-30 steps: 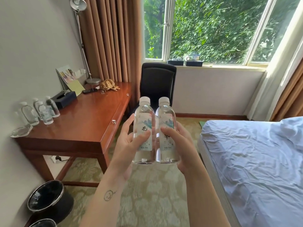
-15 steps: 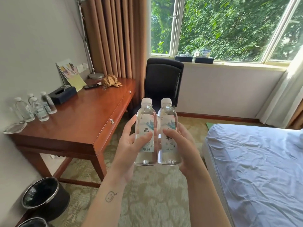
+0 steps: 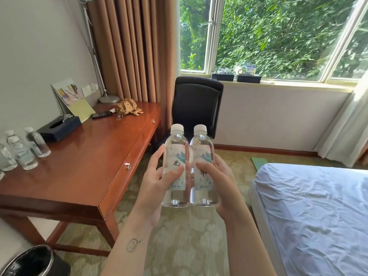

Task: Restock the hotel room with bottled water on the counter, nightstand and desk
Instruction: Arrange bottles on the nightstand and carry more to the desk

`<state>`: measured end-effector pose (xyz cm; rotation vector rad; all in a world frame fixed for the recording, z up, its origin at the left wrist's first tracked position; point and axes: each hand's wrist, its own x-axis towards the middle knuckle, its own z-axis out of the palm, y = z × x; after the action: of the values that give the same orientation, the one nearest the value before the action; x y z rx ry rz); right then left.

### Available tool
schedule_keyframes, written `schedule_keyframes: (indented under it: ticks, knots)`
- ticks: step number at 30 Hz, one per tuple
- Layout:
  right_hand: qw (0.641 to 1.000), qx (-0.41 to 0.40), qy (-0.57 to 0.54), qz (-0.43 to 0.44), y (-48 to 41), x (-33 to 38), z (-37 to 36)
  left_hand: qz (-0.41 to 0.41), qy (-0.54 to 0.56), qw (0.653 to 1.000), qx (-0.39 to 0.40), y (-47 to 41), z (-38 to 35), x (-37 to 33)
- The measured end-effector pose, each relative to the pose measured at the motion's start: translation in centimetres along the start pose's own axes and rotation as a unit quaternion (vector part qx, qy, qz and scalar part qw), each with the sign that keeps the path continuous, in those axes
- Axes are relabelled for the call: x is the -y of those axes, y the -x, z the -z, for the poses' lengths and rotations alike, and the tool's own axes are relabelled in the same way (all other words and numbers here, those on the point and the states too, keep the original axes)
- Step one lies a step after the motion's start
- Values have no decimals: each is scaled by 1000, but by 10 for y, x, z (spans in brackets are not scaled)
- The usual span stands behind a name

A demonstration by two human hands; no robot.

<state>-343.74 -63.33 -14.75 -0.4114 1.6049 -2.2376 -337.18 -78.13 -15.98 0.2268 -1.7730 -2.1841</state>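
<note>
Gripping the left water bottle (image 3: pixel 176 144) in the left hand (image 3: pixel 157 186) and the right water bottle (image 3: pixel 201 144) in the right hand (image 3: pixel 221 184), fingers (image 3: pixel 175 171) curled round each, the person has stepped nearer the desk (image 3: pixel 79 166), off to the left of the fingers, so setting them down looks close.

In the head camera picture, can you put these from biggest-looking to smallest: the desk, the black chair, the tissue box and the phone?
1. desk
2. black chair
3. tissue box
4. phone
The chair stands farther from the camera than the desk's near end, so it may look smaller than it really is.
</note>
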Motion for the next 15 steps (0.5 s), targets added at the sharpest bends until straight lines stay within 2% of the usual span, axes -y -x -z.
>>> schedule_keyframes:
  ticks: [15]
  knots:
    - [999,35,-6,9,-154,-6,-45,-34,-12,999,-20,-145,59,-12]
